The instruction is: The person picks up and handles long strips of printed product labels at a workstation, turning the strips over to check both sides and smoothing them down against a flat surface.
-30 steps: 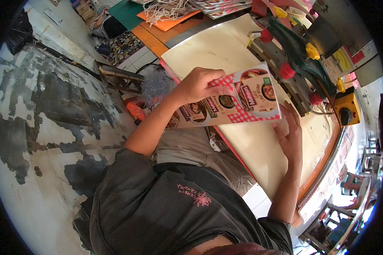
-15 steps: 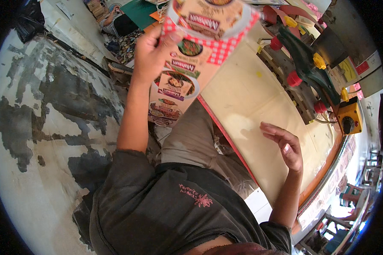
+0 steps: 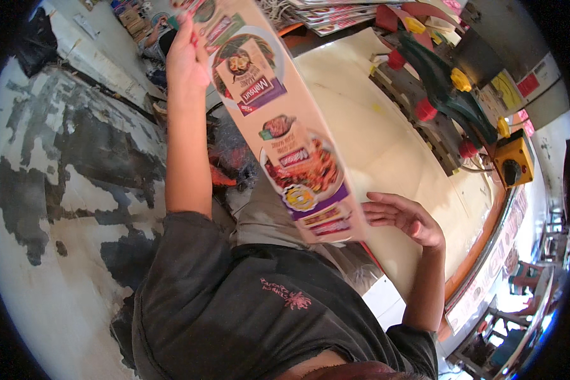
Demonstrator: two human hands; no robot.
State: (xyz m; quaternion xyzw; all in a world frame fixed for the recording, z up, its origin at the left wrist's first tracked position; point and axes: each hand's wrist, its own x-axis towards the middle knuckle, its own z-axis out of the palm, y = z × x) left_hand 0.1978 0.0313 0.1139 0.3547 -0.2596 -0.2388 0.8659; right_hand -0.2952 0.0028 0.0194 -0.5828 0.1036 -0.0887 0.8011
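Observation:
My left hand point(image 3: 187, 63) is closed on the upper left edge of a long, stiff-looking printed sheet point(image 3: 313, 126). Pictures of food dishes and purple bands run down its peach-coloured face. The sheet hangs at a slant over my lap, its top end cut off by the picture's edge. At its lower right edge is my right hand point(image 3: 406, 218), open with the fingers stretched toward it; whether the fingertips touch the sheet I cannot tell. Beneath that hand lies a cream-coloured tabletop point(image 3: 411, 171).
A dark green bar point(image 3: 446, 95) with red knobs and yellow clips spans the table's far right. Beside it sits a yellow control box point(image 3: 514, 163) with a black dial. Printed sheets point(image 3: 335, 16) are stacked at the back. A peeling-paint surface point(image 3: 82, 171) fills the left.
The printed sheet has swung down and right, its lower end now beside my right hand. My left hand has moved up and left, while the right has shifted slightly left.

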